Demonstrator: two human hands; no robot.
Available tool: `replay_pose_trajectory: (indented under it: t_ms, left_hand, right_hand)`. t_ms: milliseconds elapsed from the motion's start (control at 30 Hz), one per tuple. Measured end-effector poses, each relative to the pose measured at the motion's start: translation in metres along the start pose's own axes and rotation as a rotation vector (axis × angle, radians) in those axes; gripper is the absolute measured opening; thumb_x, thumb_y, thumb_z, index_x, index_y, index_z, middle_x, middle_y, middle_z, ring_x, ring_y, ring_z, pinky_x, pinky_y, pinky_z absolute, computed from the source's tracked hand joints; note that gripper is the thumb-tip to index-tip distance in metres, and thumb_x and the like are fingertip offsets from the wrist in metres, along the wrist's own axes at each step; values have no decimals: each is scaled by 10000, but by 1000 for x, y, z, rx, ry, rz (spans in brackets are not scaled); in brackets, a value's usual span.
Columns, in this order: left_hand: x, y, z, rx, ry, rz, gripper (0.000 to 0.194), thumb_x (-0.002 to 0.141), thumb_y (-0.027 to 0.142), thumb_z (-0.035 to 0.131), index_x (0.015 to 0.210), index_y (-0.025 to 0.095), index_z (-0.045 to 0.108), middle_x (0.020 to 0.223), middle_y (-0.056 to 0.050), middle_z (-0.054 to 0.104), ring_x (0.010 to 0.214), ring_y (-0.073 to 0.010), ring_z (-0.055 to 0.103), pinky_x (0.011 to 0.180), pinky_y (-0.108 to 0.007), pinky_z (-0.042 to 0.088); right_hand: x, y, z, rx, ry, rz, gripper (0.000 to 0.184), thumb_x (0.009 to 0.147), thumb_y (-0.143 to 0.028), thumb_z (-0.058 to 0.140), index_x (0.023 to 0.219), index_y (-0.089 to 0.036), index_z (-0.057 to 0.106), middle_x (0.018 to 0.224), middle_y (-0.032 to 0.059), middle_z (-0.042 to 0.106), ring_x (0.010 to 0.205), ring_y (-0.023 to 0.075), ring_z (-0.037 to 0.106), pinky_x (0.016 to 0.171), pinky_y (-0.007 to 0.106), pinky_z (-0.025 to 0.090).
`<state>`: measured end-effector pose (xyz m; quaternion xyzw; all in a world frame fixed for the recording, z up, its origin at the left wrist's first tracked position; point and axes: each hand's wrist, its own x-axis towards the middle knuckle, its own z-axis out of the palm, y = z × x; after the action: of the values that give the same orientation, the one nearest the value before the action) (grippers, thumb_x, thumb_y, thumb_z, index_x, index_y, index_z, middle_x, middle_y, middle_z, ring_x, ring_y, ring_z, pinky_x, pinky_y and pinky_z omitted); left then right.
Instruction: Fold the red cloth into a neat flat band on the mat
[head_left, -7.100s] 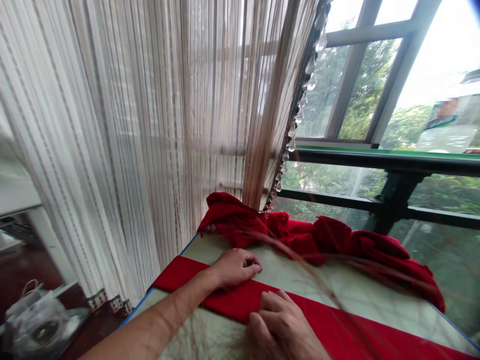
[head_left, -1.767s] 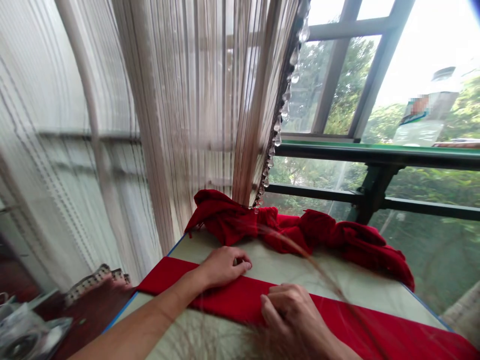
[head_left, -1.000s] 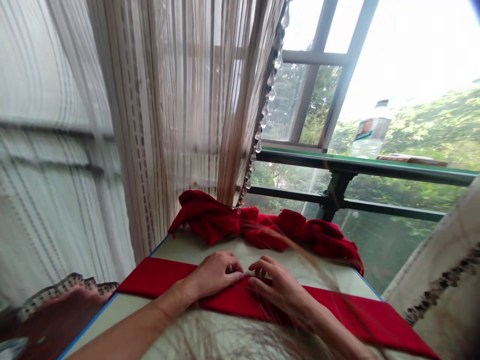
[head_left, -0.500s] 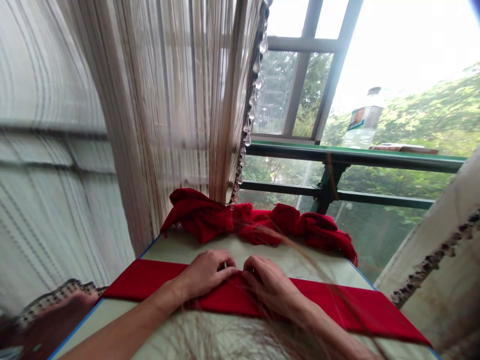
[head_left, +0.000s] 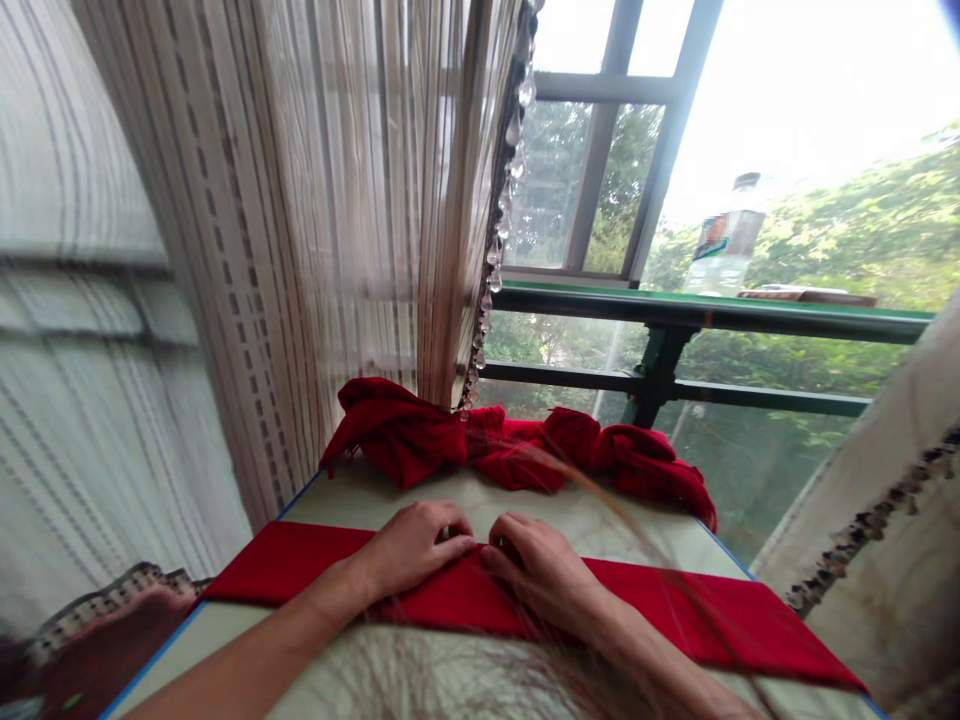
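A long red cloth (head_left: 675, 610), folded into a flat band, lies across the pale table (head_left: 480, 505) from side to side. My left hand (head_left: 424, 545) rests on its middle, with thumb and curled fingers closed at the far edge. Just to the right, my right hand (head_left: 536, 565) has its fingers bent and closed on the same edge. A small gap separates the two hands, and the cloth's edge shows between them. The fingertips of both hands are partly hidden. Behind them, a bunched red cloth (head_left: 420, 440) with some fringe lies along the table's far edge.
A sheer striped curtain (head_left: 360, 200) with a beaded edge hangs behind and to the left. Another curtain (head_left: 885, 540) hangs at the right. A plastic bottle (head_left: 727, 245) stands on the green window ledge (head_left: 585, 298) above a dark rail. Loose hair strands cross the view.
My right hand has moved from nearer the front of the band to its far edge, closing beside my left. The view has swung right. The left-hand curtain sways.
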<state>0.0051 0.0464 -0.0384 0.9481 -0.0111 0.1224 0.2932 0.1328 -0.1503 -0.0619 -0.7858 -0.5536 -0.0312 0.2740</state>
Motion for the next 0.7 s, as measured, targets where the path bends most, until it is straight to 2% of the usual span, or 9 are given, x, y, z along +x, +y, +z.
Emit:
replay_pose_trajectory:
  t_ms: [133, 300, 400, 500, 700]
  left_hand:
    - [0, -1, 1, 2, -4, 9, 199, 988, 376, 700, 969, 220, 822, 944, -26, 762, 869, -202, 698, 777, -267, 461]
    - [-2, -2, 1, 0, -11, -7, 235, 1009, 399, 677, 981, 216, 821, 915, -21, 790, 846, -199, 707, 734, -264, 448]
    - [-4, 0, 0, 11, -15, -22, 215, 1011, 389, 674, 1033, 234, 821, 903, -9, 793, 830, -196, 709, 720, -264, 443]
    - [-4, 1, 0, 39, -20, -21, 190, 1013, 375, 676, 1050, 251, 815, 911, -4, 786, 846, -201, 710, 736, -268, 449]
    - [-3, 5, 2, 132, 24, 36, 132, 961, 251, 743, 1085, 246, 788, 1042, -33, 722, 969, -231, 688, 845, -297, 481]
  right_hand:
    - [2, 3, 0, -29, -4, 11, 221, 1033, -413, 651, 884, -254, 692, 814, 23, 741, 736, 217, 656, 658, 323, 400]
    - [2, 3, -2, -67, -14, 24, 314, 1027, -431, 661, 773, -248, 691, 643, -3, 672, 607, 186, 577, 581, 327, 279]
    - [2, 0, -3, -82, -16, 28, 271, 1015, -397, 683, 793, -242, 689, 654, -6, 672, 610, 182, 573, 577, 325, 266]
    - [1, -1, -4, -89, -16, 18, 202, 1004, -365, 700, 845, -242, 687, 734, -3, 703, 658, 186, 606, 595, 315, 304]
    - [3, -2, -4, -101, -8, -13, 77, 983, -318, 716, 985, -252, 676, 1004, 29, 725, 868, 217, 678, 756, 316, 483]
